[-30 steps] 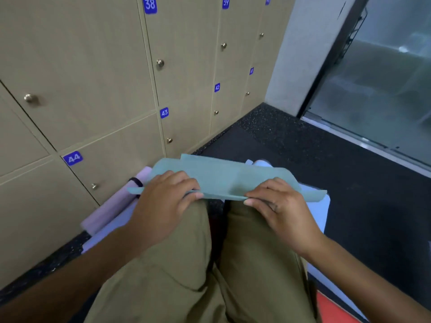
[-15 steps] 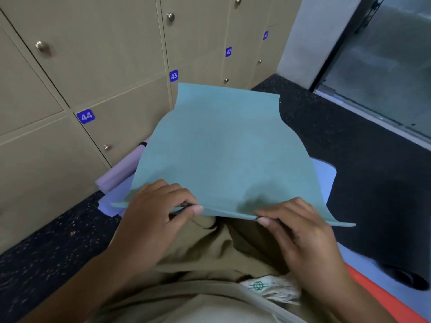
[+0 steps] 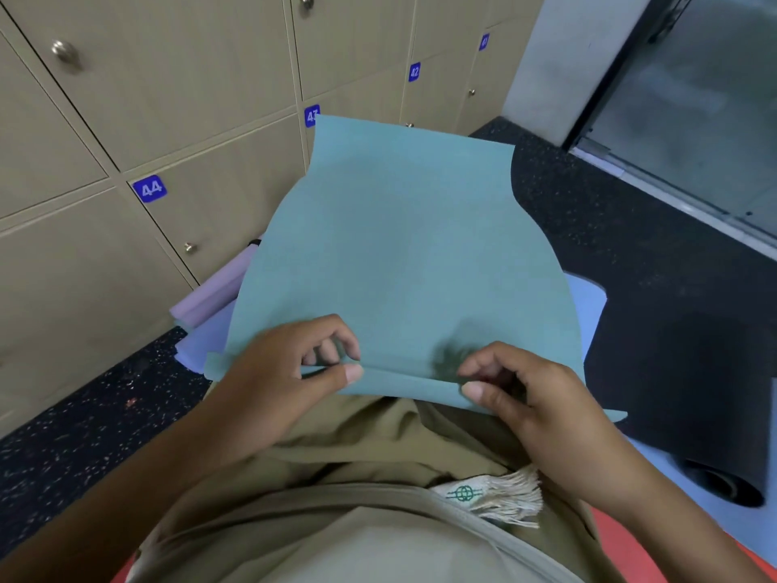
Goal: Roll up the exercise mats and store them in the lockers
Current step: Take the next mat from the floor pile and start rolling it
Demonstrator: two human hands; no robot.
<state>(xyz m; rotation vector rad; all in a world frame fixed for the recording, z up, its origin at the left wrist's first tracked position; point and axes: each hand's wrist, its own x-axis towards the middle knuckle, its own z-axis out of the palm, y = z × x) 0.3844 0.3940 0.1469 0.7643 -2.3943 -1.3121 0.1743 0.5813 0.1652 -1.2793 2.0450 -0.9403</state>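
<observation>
— While both hands pinch its near edge, how does the thin teal-green foam mat (image 3: pixel 403 246) look?
— Flat and smooth, its near edge folded into a narrow first roll over the lap; left hand (image 3: pixel 277 389) and right hand (image 3: pixel 529 406) each curl onto that fold, beside the beige lockers (image 3: pixel 168 119).

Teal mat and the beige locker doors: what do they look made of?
The thin teal exercise mat looks like soft foam or rubber with a matte, faintly grainy face: it bends in a smooth curve and folds at the edge both hands pinch. The beige locker doors look like wood-grain laminate board, low sheen, with small metal knobs.
</observation>
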